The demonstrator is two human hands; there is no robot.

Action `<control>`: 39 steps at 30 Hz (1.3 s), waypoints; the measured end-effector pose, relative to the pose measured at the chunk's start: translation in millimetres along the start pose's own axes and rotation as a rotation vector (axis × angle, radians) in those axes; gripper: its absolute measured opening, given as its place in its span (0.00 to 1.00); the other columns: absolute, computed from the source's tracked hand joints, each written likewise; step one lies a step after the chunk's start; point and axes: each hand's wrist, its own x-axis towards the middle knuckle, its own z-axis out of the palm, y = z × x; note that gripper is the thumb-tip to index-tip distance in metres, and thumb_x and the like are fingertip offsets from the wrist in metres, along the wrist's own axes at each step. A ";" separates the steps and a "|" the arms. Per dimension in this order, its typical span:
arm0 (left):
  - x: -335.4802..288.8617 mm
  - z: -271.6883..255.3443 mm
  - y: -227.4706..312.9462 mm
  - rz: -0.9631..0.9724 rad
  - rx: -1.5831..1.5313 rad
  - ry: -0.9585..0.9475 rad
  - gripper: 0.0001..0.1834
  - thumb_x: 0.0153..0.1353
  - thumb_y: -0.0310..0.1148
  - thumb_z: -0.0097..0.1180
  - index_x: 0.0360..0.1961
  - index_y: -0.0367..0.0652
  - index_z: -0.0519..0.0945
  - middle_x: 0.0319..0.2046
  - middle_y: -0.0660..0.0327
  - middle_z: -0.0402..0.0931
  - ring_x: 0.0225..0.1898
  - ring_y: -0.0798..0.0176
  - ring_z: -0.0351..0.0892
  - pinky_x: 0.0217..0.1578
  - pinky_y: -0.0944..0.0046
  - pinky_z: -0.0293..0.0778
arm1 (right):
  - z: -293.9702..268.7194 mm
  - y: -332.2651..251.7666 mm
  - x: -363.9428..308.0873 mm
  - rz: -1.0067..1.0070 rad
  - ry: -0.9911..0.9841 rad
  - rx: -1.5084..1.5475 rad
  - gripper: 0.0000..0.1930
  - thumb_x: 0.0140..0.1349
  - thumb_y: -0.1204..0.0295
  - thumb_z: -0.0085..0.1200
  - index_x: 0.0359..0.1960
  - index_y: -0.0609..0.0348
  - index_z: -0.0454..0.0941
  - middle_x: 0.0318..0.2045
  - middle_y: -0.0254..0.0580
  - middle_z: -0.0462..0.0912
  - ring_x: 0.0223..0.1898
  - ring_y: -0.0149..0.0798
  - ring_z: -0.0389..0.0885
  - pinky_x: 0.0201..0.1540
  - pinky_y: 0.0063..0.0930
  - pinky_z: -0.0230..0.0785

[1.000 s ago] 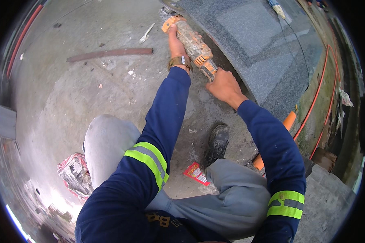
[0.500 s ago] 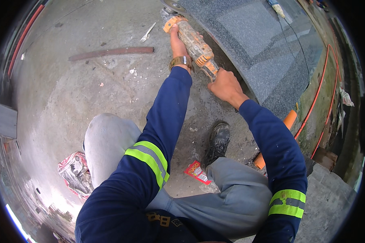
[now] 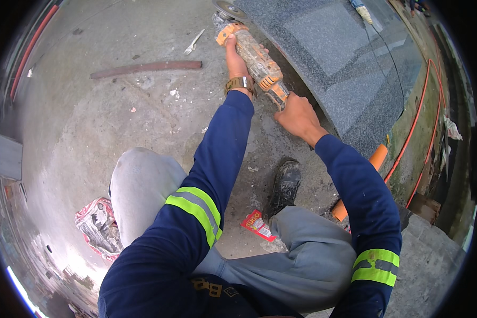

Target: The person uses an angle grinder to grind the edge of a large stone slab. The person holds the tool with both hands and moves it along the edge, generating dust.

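A dusty orange angle grinder [image 3: 258, 62] is held in both my hands, its disc [image 3: 229, 9] up against the near edge of a dark speckled stone slab [image 3: 323, 58]. My left hand [image 3: 235, 61] wraps round the body just behind the grinder's head, thumb on top. Around the rear end, my right hand [image 3: 301, 117] is closed, its fingers partly hidden. Whether the disc touches the slab I cannot tell. A second power tool [image 3: 361, 11], blue with a pale dusty end, lies on the slab with a dark cord.
On the concrete floor lie a curved brown strip [image 3: 146, 69], a white plastic fork [image 3: 194, 42], a red packet [image 3: 257, 226] near my shoe and a crumpled bag [image 3: 98, 225]. An orange pipe [image 3: 373, 161] and an orange hose [image 3: 417, 116] lie at the right.
Both hands and the grinder have shifted very slightly right and down. My grip is the same.
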 end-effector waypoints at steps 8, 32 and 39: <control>2.3 1.4 0.8 -0.006 0.003 0.026 0.39 0.59 0.64 0.46 0.55 0.39 0.68 0.37 0.44 0.78 0.36 0.45 0.82 0.33 0.44 0.79 | 5.1 3.0 7.2 -0.014 0.037 0.005 0.25 0.50 0.67 0.62 0.44 0.78 0.74 0.38 0.69 0.82 0.43 0.60 0.83 0.47 0.43 0.76; 23.3 -6.6 0.9 0.023 0.020 -0.027 0.40 0.59 0.64 0.47 0.58 0.38 0.67 0.37 0.45 0.77 0.37 0.45 0.82 0.34 0.44 0.79 | 1.6 -3.4 20.0 -0.012 0.014 -0.002 0.23 0.53 0.70 0.60 0.48 0.74 0.75 0.41 0.65 0.83 0.45 0.58 0.83 0.49 0.44 0.76; 16.4 -3.6 -0.5 -0.014 -0.025 0.008 0.39 0.60 0.64 0.46 0.55 0.37 0.69 0.36 0.45 0.78 0.35 0.46 0.82 0.34 0.46 0.79 | 0.4 -1.5 14.3 -0.010 0.003 0.012 0.23 0.53 0.69 0.60 0.48 0.74 0.75 0.41 0.64 0.83 0.44 0.57 0.84 0.48 0.43 0.77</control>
